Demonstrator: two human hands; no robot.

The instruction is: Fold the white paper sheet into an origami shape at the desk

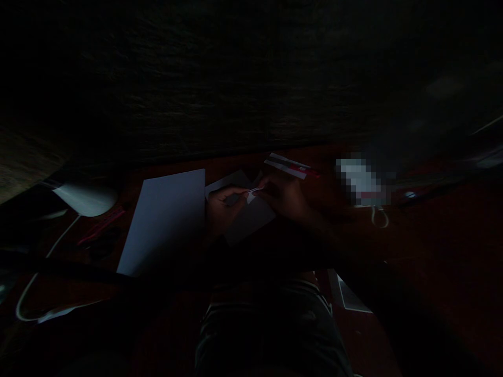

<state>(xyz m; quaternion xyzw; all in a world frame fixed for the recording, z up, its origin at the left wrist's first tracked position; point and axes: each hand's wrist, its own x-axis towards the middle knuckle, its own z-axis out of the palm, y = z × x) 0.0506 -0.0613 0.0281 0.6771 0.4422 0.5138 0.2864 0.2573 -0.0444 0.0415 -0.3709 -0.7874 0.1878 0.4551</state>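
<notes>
In dim light my left hand (223, 207) and my right hand (286, 195) meet over the middle of the dark reddish table. Between their fingertips is a small folded strip of white paper (253, 191), pinched from both sides. Beneath the hands lie greyish sheets of paper (251, 222), partly covered by them. A large white sheet (168, 214) rests just left of my left hand. Beyond my right hand is a pale strip (283, 163) with a red part at its right end; its kind is too dark to make out.
A white lamp-like object (88, 200) with a white cable (63, 238) stands at the left, near a pink-red item (101, 226). A blurred-out pale object (361, 183) with a small loop (380, 217) is at the right. A pale-edged flat item (351, 296) lies lower right.
</notes>
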